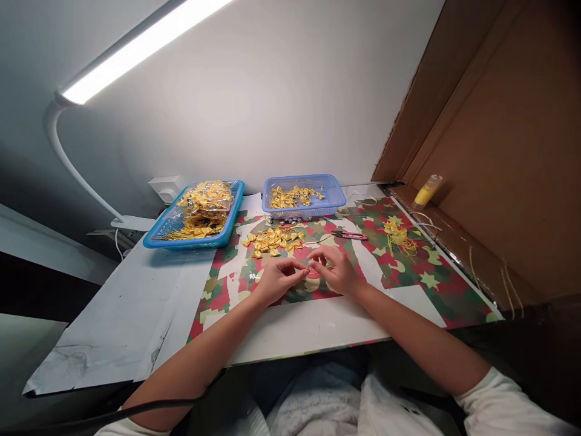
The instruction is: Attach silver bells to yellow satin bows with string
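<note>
While pinched: tiny item, axis unclear.

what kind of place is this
Likely a small handcraft or piecework bench: a pile of small yellow ribbon bows on a camouflage-patterned table cover, two blue plastic baskets holding more, small pink-handled thread snips, and a white strip lamp overhead.

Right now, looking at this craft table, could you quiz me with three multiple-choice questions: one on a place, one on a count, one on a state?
1. Where do the snips lie?
A in a basket
B on the patterned mat
C on the floor

2. How many blue baskets?
A one
B two
C four

3. The two hands are:
A far apart
B fingertips together
C under the table

Answers:
1 B, they rest on the mat.
2 B, left basket and right basket.
3 B, left hand and right hand meet over the mat.
</note>
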A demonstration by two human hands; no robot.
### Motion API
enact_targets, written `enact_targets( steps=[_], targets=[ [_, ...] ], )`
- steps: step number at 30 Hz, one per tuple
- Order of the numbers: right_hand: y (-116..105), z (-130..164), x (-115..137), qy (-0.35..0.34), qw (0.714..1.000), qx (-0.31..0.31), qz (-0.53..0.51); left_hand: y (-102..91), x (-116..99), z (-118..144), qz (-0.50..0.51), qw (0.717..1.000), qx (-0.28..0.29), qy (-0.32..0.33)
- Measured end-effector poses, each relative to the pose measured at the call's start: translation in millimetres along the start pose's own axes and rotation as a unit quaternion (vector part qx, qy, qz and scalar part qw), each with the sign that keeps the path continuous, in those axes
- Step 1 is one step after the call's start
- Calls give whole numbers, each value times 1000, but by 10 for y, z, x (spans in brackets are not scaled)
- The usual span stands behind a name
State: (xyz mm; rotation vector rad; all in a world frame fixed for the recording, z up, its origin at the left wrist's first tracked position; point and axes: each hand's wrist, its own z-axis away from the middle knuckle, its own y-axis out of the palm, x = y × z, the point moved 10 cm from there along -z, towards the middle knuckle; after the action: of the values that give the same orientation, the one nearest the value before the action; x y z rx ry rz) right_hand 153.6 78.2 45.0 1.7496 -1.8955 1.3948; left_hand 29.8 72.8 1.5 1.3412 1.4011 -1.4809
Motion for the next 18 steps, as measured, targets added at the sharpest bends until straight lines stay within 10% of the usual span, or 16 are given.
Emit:
enact_targets(
  steps=[9, 18],
  targets=[
    [246, 57, -150, 107, 978, 141, -114, 44, 61, -2, 102, 994, 23, -35],
    [212, 45, -124, 98, 983, 126, -91, 44, 141, 15, 73, 995, 18, -63]
  ],
)
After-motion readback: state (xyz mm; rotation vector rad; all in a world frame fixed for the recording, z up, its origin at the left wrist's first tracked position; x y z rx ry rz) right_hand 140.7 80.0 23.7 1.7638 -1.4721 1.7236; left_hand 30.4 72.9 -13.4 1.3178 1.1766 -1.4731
